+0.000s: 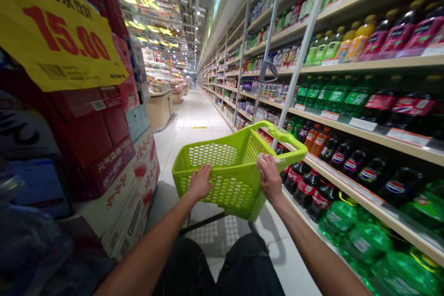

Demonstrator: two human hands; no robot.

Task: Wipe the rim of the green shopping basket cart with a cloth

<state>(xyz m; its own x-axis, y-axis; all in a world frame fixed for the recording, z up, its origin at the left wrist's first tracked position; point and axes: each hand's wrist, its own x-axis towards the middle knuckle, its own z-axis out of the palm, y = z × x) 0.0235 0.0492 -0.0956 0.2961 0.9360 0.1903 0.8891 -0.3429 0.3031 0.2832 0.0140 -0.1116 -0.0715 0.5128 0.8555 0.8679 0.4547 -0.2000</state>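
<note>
A lime-green plastic shopping cart (239,185) with pierced walls stands close in front of my knees, turned sideways. My left hand (201,183) grips the upper rim of its near side, with the fingertips partly hidden at the edge. At the handle end, my right hand (271,179) is closed around a crumpled white cloth or tissue (262,161), pressed against the cart's rim just below the green handle (294,144). Through the holes and the open top, the basket shows nothing inside.
Shelves (364,132) of bottled drinks run along the right, with large green bottles (367,236) low down. Stacked cartons (121,194) and a yellow price sign (65,32) crowd the left. A white tiled aisle (189,106) stretches ahead past display counters (159,110).
</note>
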